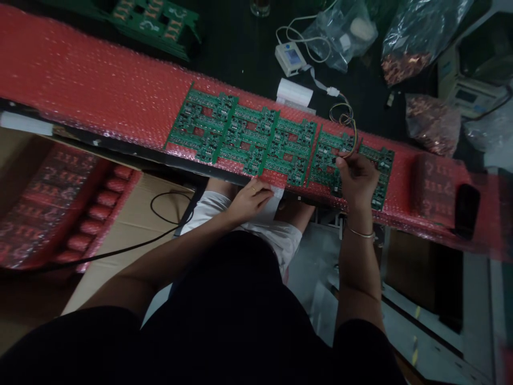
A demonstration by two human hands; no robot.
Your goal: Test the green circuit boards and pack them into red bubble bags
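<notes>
Head view, right hand (356, 179) pinching wires (355, 132) over circuit board (326, 160)

Dark bench (240, 48) under red bubble wrap (100, 91), white tester (290, 58), plastic bags (417, 37).

Both arms are bare and reach forward. The left arm (172, 256) slants up and to the right. The left hand (250, 199) lies low, palm down, with its fingers bent and close together. The right arm (358, 278) goes almost straight up. The right hand (356, 179) is higher, its back showing, fingertips pinched together.
</notes>
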